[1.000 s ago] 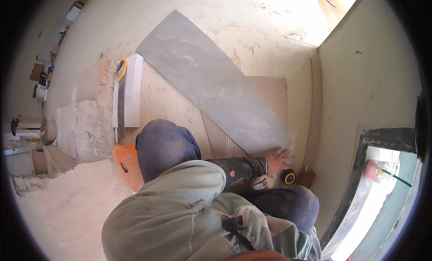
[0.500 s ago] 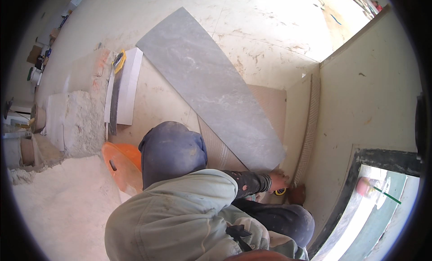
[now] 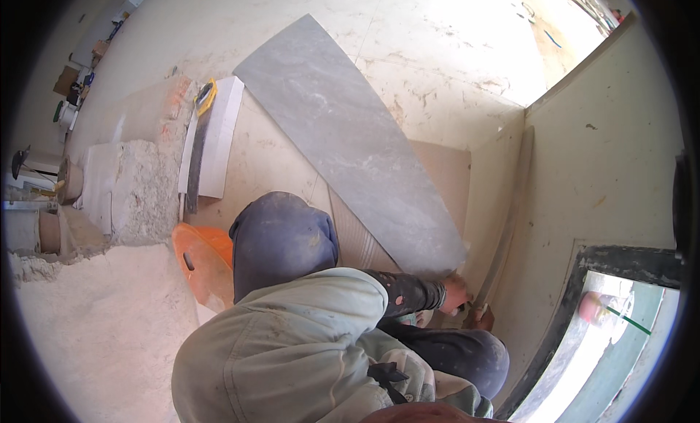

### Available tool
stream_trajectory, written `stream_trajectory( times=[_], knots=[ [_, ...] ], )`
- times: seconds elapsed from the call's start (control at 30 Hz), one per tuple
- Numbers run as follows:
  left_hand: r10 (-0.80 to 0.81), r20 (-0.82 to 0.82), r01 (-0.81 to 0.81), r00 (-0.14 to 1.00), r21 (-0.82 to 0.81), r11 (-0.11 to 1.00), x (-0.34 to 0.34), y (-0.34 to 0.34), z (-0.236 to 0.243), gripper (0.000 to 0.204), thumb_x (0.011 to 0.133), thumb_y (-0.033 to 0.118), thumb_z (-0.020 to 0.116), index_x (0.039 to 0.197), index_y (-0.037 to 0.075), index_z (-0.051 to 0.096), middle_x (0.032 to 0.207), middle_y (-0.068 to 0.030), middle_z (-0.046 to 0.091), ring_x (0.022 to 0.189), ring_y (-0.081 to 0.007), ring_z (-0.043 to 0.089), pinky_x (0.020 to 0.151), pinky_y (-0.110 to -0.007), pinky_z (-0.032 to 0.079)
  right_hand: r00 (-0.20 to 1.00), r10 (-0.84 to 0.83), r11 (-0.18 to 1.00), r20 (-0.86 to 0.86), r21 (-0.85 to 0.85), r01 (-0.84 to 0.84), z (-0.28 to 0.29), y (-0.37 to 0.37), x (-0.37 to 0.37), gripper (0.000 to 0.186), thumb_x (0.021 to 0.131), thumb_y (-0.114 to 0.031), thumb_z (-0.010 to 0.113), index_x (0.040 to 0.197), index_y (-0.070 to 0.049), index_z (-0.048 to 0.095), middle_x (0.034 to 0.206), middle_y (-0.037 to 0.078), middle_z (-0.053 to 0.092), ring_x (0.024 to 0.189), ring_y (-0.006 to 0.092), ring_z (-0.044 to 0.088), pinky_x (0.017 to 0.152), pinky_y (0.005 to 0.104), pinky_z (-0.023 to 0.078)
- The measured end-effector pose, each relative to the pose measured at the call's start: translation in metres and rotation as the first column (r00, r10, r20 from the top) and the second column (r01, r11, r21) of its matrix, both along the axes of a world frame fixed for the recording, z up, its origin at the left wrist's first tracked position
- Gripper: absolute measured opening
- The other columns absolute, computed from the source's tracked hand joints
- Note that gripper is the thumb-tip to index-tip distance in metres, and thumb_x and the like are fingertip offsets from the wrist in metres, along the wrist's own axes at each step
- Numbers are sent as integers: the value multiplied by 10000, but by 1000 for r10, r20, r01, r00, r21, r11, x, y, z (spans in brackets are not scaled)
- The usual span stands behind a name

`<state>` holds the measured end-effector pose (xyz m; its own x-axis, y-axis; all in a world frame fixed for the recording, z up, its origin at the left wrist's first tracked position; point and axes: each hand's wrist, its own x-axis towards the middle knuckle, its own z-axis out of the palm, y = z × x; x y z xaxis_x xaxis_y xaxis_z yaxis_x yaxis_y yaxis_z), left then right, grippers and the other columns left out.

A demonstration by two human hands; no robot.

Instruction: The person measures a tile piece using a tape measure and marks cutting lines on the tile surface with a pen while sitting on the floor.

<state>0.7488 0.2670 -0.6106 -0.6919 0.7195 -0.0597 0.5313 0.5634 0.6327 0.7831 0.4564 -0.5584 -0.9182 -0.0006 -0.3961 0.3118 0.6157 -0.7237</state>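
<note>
My left hand (image 3: 452, 296), out of a dark dusty sleeve, is closed over a small dark tape measure (image 3: 459, 308) at the lower end of the large grey slab (image 3: 343, 139), mostly hiding it. Just right of it, my right hand (image 3: 482, 320) is curled at the bottom of a long narrow strip (image 3: 514, 204) along the wall, by a small pale item; what it grips is unclear. The slab lies diagonally over a brown board (image 3: 445, 168). My bent knee (image 3: 281, 241) is beside the slab.
Left are a white block (image 3: 222, 146) bearing a yellow-handled saw (image 3: 206, 96), an orange plastic tub (image 3: 200, 266), broken masonry (image 3: 135, 190) and pale powder (image 3: 95, 328). A wall (image 3: 598, 146) bounds the right, with a dark-framed opening holding a pink cup (image 3: 590, 306).
My left hand has moved right and down onto the tape measure, closing over it. The strip by the wall now shows a smoother grey face. My right hand shows more clearly at its lower end.
</note>
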Motion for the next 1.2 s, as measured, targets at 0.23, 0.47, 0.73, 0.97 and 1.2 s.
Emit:
stream_trajectory(
  times=[0.23, 0.47, 0.73, 0.97, 1.2],
  knots=[
    [-9, 391, -15, 921, 57, 998, -40, -31, 26, 385, 738, 267, 739, 1033, 51, 621, 837, -188, 683, 852, -348, 683, 733, -452, 520, 992, -2, 1000, 129, -9, 3, 32, -19, -8, 71, 829, -34, 610, 872, 19, 592, 655, 84, 593, 577, 169, 597, 544, 340, 473],
    [-331, 477, 436, 814, -126, 891, -99, -152, 47, 358, 821, 389, 675, 961, 59, 664, 855, -154, 690, 831, -288, 667, 732, -423, 507, 994, -34, 999, 101, 23, 32, 19, -25, 10, 88, 830, -42, 612, 884, 27, 603, 668, 81, 617, 578, 159, 587, 549, 334, 469],
    [290, 616, 263, 733, -649, 714, -55, -445, 93, 449, 837, 419, 700, 1065, 34, 673, 986, -178, 709, 944, -289, 674, 805, -408, 510, 953, 300, 941, 49, -181, -286, 67, -99, -64, 154, 845, -89, 646, 910, 48, 622, 678, 143, 656, 616, 211, 665, 604, 359, 520],
    [459, 612, -4, 645, -597, 802, 47, -563, 24, 401, 810, 414, 686, 1037, 87, 638, 1029, -198, 692, 995, -374, 662, 842, -442, 502, 832, 548, 783, -85, -298, -546, 39, -168, -132, 224, 852, -105, 671, 988, 70, 637, 734, 137, 683, 651, 189, 674, 630, 341, 530],
    [472, 511, -5, 718, -674, 739, 96, -573, -1, 450, 899, 456, 555, 1122, 73, 632, 1116, -228, 659, 1110, -425, 610, 940, -478, 470, 731, 674, 665, 108, -519, -537, 25, -239, -166, 204, 878, -61, 662, 1014, 87, 627, 800, 106, 694, 682, 166, 677, 664, 317, 540]
  ],
)
